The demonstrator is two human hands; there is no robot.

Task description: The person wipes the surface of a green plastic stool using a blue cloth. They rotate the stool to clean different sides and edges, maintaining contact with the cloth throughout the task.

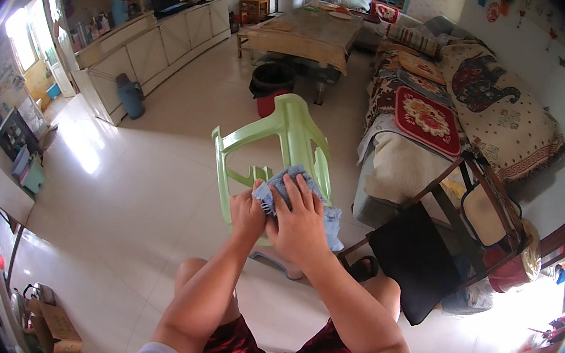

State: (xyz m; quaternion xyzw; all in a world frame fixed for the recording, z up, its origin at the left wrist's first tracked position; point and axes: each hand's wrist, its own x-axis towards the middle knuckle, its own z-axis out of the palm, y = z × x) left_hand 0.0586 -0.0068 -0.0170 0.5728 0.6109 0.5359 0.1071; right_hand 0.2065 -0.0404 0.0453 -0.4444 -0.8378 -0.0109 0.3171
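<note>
A light green plastic stool (295, 126) lies tipped before me, its legs and braces showing. My right hand (301, 220) presses a blue-grey cloth (293, 175) against the stool, fingers spread over it. Close beside it on the left, my left hand (249, 212) is closed around an edge of the stool, with a lighter corner of the cloth at its thumb. More of the cloth hangs out to the right of my right hand. The part of the stool beneath both hands is hidden. A low pinkish stool (281, 264) shows partly below my hands.
A red bin with a black liner (273, 85) stands beyond the green stool. A folding chair with a black seat (415, 263) is at right, by a sofa with a red floral cushion (429, 120). A blue flask (129, 97) stands near the cabinet (143, 53); a covered table (305, 29) is farther back.
</note>
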